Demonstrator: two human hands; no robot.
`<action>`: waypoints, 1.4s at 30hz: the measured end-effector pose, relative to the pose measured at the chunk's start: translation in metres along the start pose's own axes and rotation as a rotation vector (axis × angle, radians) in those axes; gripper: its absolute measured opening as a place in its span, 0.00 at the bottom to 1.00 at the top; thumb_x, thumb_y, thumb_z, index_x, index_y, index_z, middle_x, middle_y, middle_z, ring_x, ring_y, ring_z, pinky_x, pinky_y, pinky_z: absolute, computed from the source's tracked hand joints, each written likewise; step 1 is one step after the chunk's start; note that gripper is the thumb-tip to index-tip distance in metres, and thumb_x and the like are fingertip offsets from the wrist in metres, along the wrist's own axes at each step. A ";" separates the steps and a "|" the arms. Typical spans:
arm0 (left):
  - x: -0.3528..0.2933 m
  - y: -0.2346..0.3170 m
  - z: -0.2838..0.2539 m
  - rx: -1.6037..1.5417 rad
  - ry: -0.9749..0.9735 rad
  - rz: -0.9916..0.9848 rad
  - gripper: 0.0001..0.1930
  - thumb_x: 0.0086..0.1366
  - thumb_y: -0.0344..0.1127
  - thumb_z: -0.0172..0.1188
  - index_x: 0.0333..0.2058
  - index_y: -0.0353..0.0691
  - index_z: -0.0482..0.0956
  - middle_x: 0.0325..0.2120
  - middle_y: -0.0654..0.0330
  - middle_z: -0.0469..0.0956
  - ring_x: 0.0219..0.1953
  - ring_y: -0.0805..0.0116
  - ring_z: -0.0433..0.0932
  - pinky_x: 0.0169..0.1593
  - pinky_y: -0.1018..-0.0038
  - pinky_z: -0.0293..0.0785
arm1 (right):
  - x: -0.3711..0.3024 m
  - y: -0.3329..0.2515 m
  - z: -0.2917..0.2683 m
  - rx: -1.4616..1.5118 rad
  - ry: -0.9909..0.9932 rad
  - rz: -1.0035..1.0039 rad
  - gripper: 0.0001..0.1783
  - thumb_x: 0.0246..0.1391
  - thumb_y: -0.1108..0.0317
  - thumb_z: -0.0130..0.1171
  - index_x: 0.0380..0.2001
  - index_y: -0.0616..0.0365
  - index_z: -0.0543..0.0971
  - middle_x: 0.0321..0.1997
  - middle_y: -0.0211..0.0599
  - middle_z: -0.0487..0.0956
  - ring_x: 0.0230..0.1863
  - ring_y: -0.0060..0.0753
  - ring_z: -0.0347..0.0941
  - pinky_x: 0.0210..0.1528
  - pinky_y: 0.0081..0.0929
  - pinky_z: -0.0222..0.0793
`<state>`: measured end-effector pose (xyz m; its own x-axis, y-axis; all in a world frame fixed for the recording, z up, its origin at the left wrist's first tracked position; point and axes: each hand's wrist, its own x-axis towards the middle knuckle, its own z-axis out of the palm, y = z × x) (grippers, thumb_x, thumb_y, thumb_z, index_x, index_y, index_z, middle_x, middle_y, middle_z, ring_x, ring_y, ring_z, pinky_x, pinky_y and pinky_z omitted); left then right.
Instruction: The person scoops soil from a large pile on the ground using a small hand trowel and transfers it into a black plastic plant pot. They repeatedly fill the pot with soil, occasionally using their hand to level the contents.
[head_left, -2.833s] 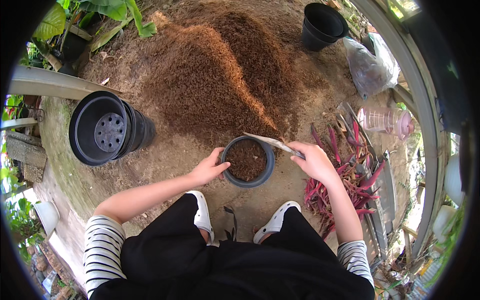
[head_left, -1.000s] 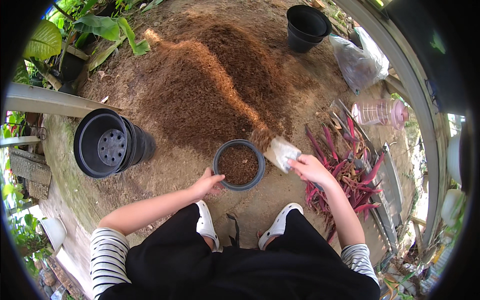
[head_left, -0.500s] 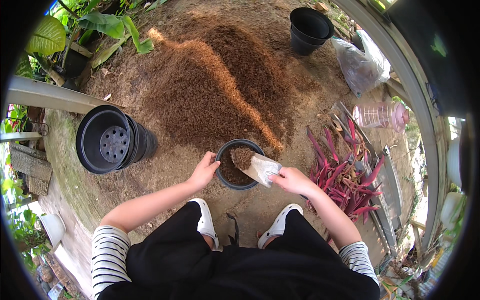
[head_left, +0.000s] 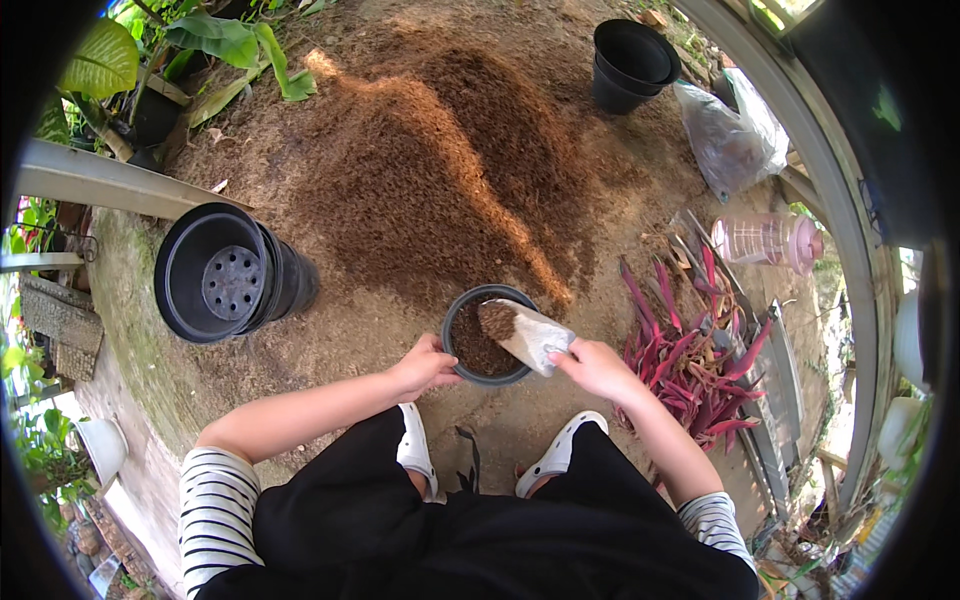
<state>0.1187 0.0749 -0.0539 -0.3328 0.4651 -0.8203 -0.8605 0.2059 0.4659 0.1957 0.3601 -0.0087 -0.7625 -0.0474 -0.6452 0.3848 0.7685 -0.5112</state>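
Between my feet and a heap of brown potting mix [head_left: 410, 190] is a round black plant pot [head_left: 457, 302], partly filled with the same mix. My left hand [head_left: 427, 368] is closed on the pot's left rim. In my right hand [head_left: 590, 368] is a pale, worn scoop [head_left: 535, 337], its blade tilted over the pot's right side. Some brown mix sits on the blade's tip, inside the rim. The fingers of my right hand wrap the scoop's near end and hide its handle.
Nested black pots [head_left: 215, 275] lie tipped at the left, and more black pots [head_left: 632, 65] stand far right. A filled clear plastic bag [head_left: 735, 135], a pink-lidded bottle [head_left: 765, 242] and uprooted purple-red plants [head_left: 695, 360] lie along the right.
The scoop has tipped and turned over the pot, with less mix showing on its blade. My left hand has shifted lower on the pot's rim.
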 end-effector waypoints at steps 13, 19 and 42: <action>0.005 0.000 -0.002 0.200 0.173 0.011 0.23 0.60 0.27 0.54 0.53 0.34 0.56 0.46 0.54 0.67 0.51 0.61 0.70 0.51 0.62 0.74 | -0.027 -0.002 -0.049 -0.197 0.059 -0.034 0.25 0.57 0.50 0.53 0.30 0.67 0.76 0.28 0.56 0.78 0.35 0.59 0.75 0.40 0.48 0.69; 0.012 0.015 -0.007 0.218 0.189 0.127 0.19 0.60 0.29 0.54 0.51 0.40 0.64 0.44 0.60 0.67 0.47 0.70 0.68 0.47 0.69 0.69 | -0.033 -0.002 -0.044 -0.304 0.250 -0.024 0.23 0.57 0.51 0.53 0.38 0.64 0.73 0.26 0.50 0.79 0.31 0.56 0.76 0.35 0.47 0.72; -0.016 0.010 -0.045 0.905 0.142 0.510 0.18 0.59 0.23 0.50 0.48 0.39 0.62 0.42 0.49 0.71 0.49 0.52 0.71 0.52 0.63 0.66 | 0.052 0.087 0.015 0.535 -0.357 0.208 0.21 0.63 0.54 0.48 0.30 0.62 0.76 0.22 0.29 0.76 0.22 0.23 0.72 0.26 0.23 0.68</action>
<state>0.0983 0.0301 -0.0511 -0.6677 0.5847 -0.4608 -0.0148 0.6085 0.7934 0.1968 0.4151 -0.0951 -0.4615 -0.2112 -0.8616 0.7797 0.3668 -0.5075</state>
